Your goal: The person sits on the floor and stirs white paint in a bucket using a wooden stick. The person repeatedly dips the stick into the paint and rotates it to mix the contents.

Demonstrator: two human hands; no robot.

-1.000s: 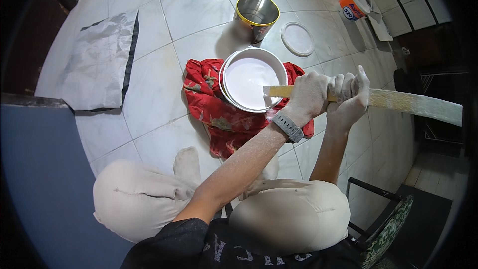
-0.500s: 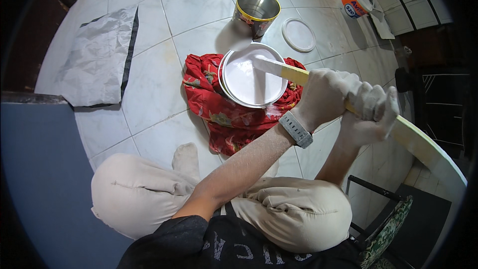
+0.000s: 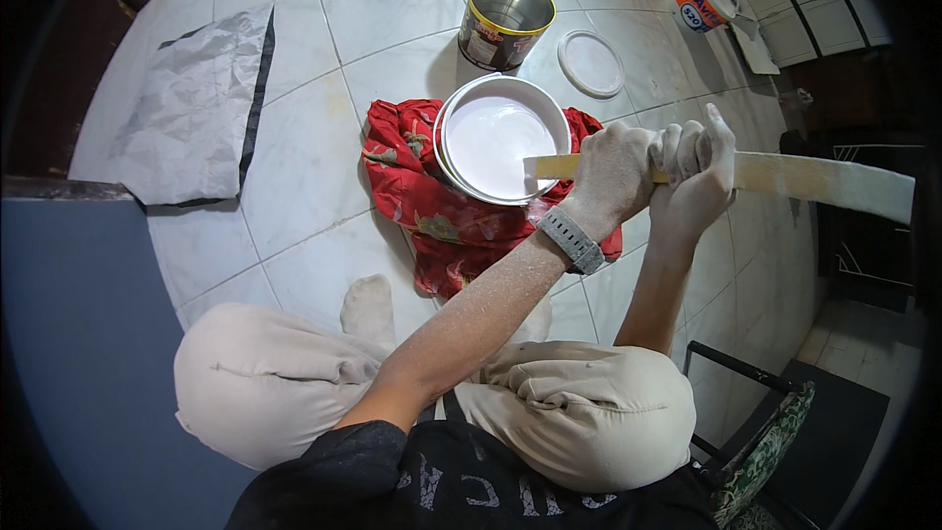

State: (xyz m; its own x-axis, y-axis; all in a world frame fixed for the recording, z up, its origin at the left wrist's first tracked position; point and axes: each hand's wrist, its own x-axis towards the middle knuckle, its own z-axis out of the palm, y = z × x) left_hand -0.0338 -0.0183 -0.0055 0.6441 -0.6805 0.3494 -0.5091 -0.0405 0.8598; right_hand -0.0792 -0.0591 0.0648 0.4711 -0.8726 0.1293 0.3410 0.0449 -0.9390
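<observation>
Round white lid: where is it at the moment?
The lid lies on the tiled floor in the head view's upper part, right of centre: just right of the yellow-rimmed tin, up and right of the white bucket.

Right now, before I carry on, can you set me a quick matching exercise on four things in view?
1. wooden strip
2. metal can
3. round lid
4. floral cloth

A. white, flat on the tiles
B. red, bunched around the white bucket
C. gripped by the left hand and the right hand
D. open-topped, with a yellow rim

Pairs: 1-C, 2-D, 3-A, 4-B
</observation>
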